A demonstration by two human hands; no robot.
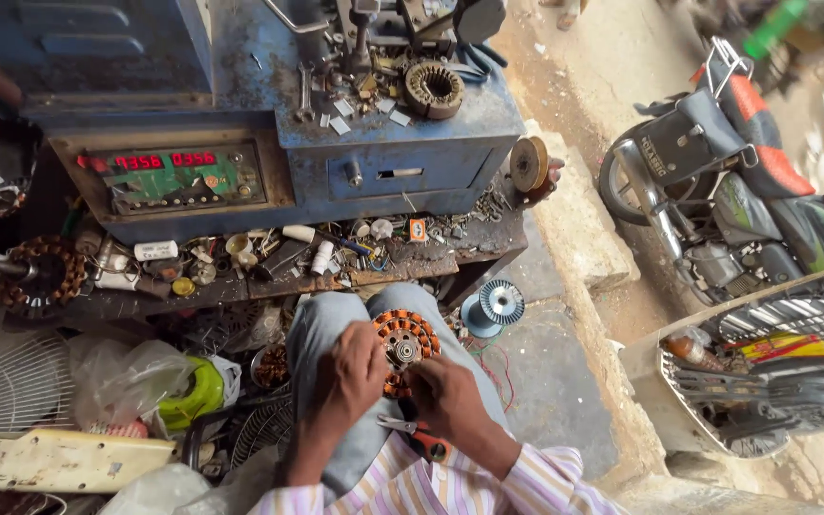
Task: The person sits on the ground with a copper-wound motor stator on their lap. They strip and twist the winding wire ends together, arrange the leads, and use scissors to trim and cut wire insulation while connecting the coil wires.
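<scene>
Keep your left hand (347, 367) clamped on the copper-wound stator (404, 345) resting on your knee, at six o'clock from the cluttered worktop (240, 277), while your right hand (442, 393), closed on its lower edge, works the windings gently.

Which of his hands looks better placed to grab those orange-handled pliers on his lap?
Probably the right hand: the orange-handled pliers lie right under its wrist, while the left hand grips the copper-wound stator farther off.
</scene>
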